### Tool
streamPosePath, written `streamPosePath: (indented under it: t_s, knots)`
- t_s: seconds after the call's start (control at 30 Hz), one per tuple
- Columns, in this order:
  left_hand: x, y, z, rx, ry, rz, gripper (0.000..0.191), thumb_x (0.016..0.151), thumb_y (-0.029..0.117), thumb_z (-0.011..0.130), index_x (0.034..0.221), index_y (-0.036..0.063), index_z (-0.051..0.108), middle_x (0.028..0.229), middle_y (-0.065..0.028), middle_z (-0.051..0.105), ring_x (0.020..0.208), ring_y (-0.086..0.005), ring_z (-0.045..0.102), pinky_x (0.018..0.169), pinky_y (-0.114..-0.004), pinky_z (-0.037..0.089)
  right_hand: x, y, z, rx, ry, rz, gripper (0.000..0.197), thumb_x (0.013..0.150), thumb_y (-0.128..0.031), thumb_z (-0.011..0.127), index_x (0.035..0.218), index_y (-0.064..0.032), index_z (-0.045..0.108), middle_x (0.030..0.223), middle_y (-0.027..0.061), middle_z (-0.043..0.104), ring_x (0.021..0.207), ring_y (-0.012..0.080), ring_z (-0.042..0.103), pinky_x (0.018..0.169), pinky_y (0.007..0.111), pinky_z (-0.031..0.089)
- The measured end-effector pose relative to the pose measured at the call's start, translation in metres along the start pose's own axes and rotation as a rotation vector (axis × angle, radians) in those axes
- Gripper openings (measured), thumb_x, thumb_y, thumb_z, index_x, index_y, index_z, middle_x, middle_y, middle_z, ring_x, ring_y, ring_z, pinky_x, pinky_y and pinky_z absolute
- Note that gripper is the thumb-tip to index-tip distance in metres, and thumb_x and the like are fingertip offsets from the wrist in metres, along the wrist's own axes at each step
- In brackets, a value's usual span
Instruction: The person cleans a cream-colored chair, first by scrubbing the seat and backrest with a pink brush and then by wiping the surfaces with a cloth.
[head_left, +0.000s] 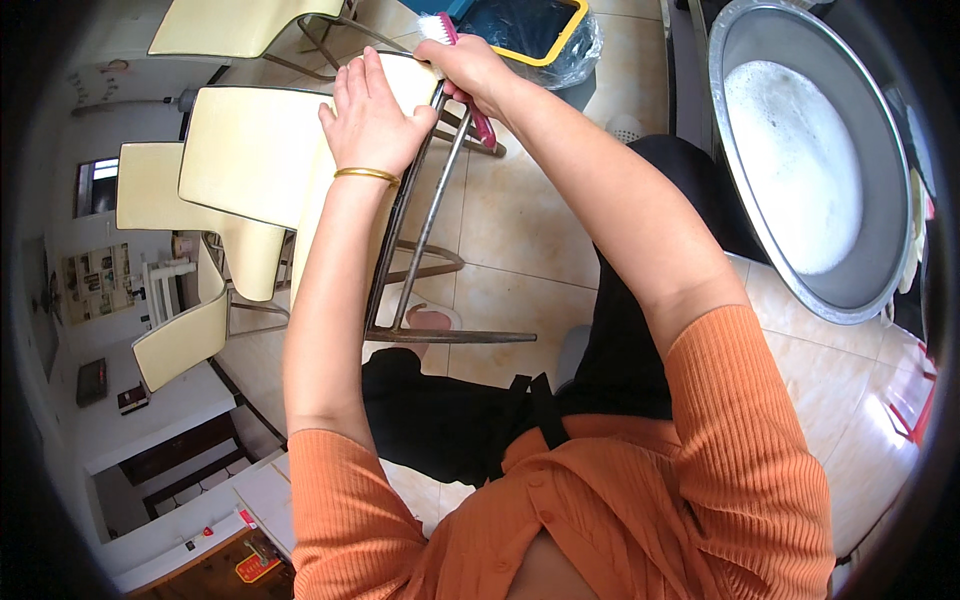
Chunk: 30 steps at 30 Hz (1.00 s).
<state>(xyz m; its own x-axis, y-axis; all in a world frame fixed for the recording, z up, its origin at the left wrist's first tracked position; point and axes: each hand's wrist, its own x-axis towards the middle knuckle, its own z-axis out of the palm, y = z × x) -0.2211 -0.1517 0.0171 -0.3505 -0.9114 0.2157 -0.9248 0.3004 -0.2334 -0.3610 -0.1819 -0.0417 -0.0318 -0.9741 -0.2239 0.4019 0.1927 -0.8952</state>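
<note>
My left hand (373, 120) lies with fingers spread on the cream seat of a chair (251, 150) with a dark edge and a metal frame. My right hand (480, 71) is closed around a pink scrub brush (485, 129) at the seat's far corner. The brush's white bristles point up and left, and its handle end shows below my fingers, beside the metal chair legs (437, 202). Whether the bristles touch the chair cannot be told.
A large metal basin (885, 247) of foamy water stands at the right. Beyond my right hand is a bin with a yellow rim (559, 52) and a clear plastic liner. More cream chairs (184, 337) stand at the left. My legs and a slippered foot (429, 322) are below.
</note>
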Motion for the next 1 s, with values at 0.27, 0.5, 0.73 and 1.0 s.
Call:
streamPosePath:
  t_s: [0.27,0.5,0.73,1.0]
  knots:
    - [-0.033,-0.019,-0.012,-0.017,-0.066,0.068,0.088,0.08,0.038,0.063,0.154,0.0061,0.028,0.153,-0.0249,0.035,0.145,-0.0374,0.032,0.113,-0.054,0.03,-0.004,-0.003,-0.01,-0.015,0.012,-0.065,0.028,0.08,-0.032,0.068,0.079,-0.0054,0.062,0.058,0.0008,0.051,0.045,0.0098,0.044,0.042,0.027,0.035]
    - [0.008,-0.001,-0.004,-0.041,-0.026,-0.033,0.091,0.079,0.045,0.062,0.153,0.003,0.03,0.154,-0.0245,0.036,0.144,-0.0357,0.034,0.113,-0.053,0.03,-0.007,-0.001,-0.004,-0.058,-0.006,-0.045,0.03,0.079,-0.032,0.068,0.077,-0.0034,0.062,0.058,0.0019,0.053,0.046,0.0103,0.047,0.042,0.026,0.036]
    - [0.018,-0.016,-0.002,-0.14,-0.075,0.043,0.087,0.081,0.04,0.061,0.153,0.0008,0.03,0.154,-0.0247,0.035,0.145,-0.0365,0.032,0.118,-0.043,0.029,-0.005,-0.001,-0.008,-0.049,-0.026,-0.037,0.027,0.079,-0.032,0.068,0.078,-0.0054,0.063,0.059,0.001,0.053,0.046,0.0098,0.046,0.043,0.026,0.037]
    - [-0.059,-0.071,-0.018,-0.286,-0.176,0.08,0.081,0.086,0.026,0.055,0.155,-0.0016,0.021,0.155,-0.0269,0.031,0.147,-0.0385,0.027,0.121,-0.042,0.023,-0.011,-0.003,-0.005,-0.032,-0.023,-0.042,0.026,0.081,-0.031,0.067,0.082,-0.0054,0.062,0.063,0.0003,0.053,0.047,0.0092,0.045,0.044,0.026,0.036]
